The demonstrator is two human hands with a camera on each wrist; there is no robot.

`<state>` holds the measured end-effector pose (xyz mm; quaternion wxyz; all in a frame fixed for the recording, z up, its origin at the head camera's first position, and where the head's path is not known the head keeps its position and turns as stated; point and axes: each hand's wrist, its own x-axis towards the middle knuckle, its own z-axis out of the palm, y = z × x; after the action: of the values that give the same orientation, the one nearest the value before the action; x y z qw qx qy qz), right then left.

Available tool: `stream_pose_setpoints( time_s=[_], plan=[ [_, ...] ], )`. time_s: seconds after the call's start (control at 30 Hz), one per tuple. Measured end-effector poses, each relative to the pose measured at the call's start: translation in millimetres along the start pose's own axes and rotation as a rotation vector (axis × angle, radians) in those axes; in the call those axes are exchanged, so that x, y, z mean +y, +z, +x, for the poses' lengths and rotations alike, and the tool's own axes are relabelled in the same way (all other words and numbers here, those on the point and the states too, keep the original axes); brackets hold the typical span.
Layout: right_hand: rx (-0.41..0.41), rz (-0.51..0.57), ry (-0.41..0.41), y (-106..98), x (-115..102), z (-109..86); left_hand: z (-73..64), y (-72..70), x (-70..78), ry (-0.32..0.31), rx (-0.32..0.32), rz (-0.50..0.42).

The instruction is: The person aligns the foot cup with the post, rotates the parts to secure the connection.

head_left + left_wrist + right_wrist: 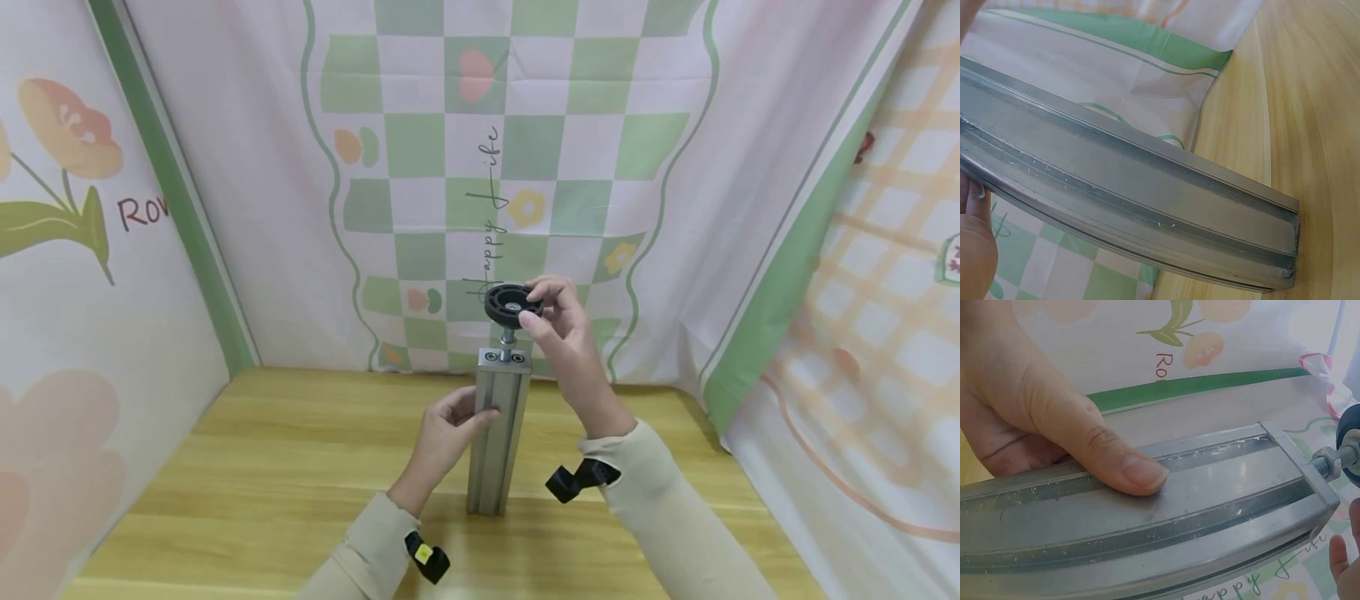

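Note:
An aluminium extrusion (497, 467) stands upright on the wooden table, its long grooves dotted with pale shavings in the right wrist view. A levelling foot, with a black round base (498, 320) facing up, sits at its upper end on a threaded stud (1321, 465) with a nut (1329, 461). My left hand (444, 432) grips the extrusion below its top, the thumb lying across the front face. At the top, my right hand (566, 346) pinches the rim of the black base between thumb and fingers. Two screws show in the end plate (504, 359).
A wooden table top (262, 467) spreads around the extrusion. Printed curtains enclose it: a green checked back curtain (420, 150), a flowered left curtain (67, 333) and an orange-checked right curtain (862, 375). Black wrist camera mounts sit on both sleeves.

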<state>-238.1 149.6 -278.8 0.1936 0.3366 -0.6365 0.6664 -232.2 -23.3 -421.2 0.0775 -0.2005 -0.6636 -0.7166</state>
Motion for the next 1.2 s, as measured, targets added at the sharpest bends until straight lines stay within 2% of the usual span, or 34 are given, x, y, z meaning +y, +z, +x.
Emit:
stream_pose_setpoints(
  time_s=[0.33,0.5,0.6,0.73,0.83,1.0,1.2],
  plan=[
    [0.092,-0.237,-0.104,8,-8,-0.4,0.2,-0.2,-0.8,0.003,-0.004,-0.003],
    [0.095,-0.303,-0.123,9,-7,-2.2,0.2,-0.1,-0.9,-0.001,0.0,0.005],
    [0.033,-0.218,-0.079,7,-4,-1.5,0.2,0.0,-1.4,-0.012,0.002,0.01],
    [-0.077,-0.001,0.018,3,-1,1.5,0.3,0.0,-1.7,-0.019,-0.002,0.013],
    [-0.122,0.101,0.042,1,1,3.4,0.2,0.0,-0.8,-0.016,-0.002,0.014],
    [-0.15,0.2,0.036,0,4,5.3,-1.1,-0.1,1.8,-0.01,0.002,0.026],
    [-0.174,0.255,0.06,-1,5,6.3,-1.2,-0.2,2.2,-0.013,0.004,0.029]
  ],
)
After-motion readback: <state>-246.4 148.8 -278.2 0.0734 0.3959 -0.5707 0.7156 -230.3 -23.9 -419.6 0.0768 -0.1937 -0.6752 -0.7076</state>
